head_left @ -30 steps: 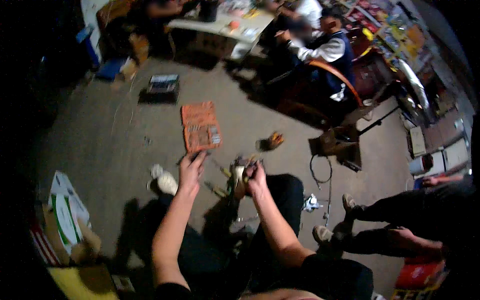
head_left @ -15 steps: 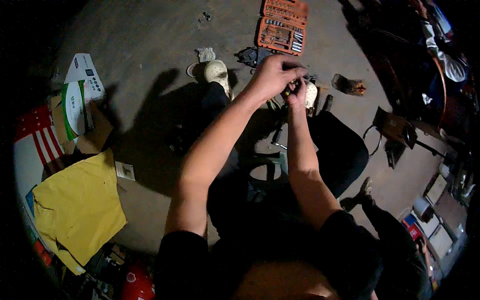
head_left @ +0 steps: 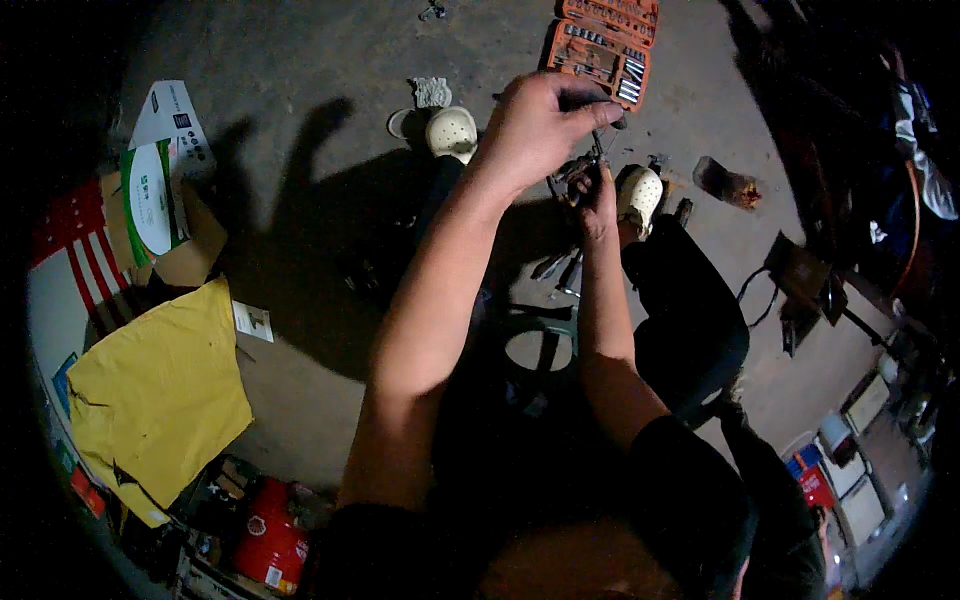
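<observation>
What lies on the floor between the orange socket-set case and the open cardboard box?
In the head view, between the orange socket-set case and open cardboard box: a grey rag, a cream perforated clog, otherwise bare concrete.

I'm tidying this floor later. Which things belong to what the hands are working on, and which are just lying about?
In use:
left hand pinching a thin tool
right hand holding a small metal part
orange socket set, open nearby

Lying about:
yellow cloth
cardboard box
red can
rag

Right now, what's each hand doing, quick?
Left hand: closed, pinching a thin dark tool.
Right hand: closed around a small dark metal part.
</observation>
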A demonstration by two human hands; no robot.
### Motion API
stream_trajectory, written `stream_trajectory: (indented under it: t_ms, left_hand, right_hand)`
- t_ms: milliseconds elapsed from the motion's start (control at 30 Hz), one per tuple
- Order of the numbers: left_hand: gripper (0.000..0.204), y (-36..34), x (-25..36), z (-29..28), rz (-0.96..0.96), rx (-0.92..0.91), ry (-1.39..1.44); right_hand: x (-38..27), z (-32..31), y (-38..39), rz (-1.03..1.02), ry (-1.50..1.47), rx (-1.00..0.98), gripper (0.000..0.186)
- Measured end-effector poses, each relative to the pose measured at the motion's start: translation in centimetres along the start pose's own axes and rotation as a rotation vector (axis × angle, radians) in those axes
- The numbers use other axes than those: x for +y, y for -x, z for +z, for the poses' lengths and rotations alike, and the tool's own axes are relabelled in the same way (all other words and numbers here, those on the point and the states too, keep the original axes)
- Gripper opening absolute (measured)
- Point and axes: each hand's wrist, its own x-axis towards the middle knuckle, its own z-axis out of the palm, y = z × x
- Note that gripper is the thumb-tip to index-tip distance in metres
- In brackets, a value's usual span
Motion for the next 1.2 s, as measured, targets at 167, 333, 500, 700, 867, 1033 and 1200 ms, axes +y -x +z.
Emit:
stream_trajectory:
  t_ms: [167,333,500,700,867,1033,1200]
  left_hand:
    - [0.025,0.6,0.4,1.2,-0.046,-0.089,-0.125]
    - [0.021,0.3,0.2,1.0,-0.027,-0.036,-0.010]
    - [0.019,0.4,1.6,0.5,-0.118,-0.001,0.062]
    - [0.017,0.0,2.0,-0.6,-0.147,0.040,0.220]
    - [0.015,0.8,2.5,-0.9,-0.152,0.018,0.158]
    - [0.017,1.6,3.3,0.8,-0.080,-0.140,0.354]
    - [0.015,2.0,0.5,-0.6,0.106,-0.337,0.618]
  right_hand:
    - [3.0,-4.3,-4.6,0.160,-0.259,0.028,0.035]
    - [6.0,-3.3,-6.7,0.026,0.052,0.109,0.035]
    - [8.6,-6.5,-7.4,-0.012,0.540,0.263,0.041]
    - [10.4,-12.3,-8.4,-0.058,1.117,0.406,0.053]
    - [9.0,-11.6,-4.9,-0.090,1.150,0.509,0.046]
    - [7.4,-10.1,1.4,-0.168,1.550,0.198,0.029]
    - [4.1,-1.7,13.4,-0.358,1.611,-0.198,0.038]
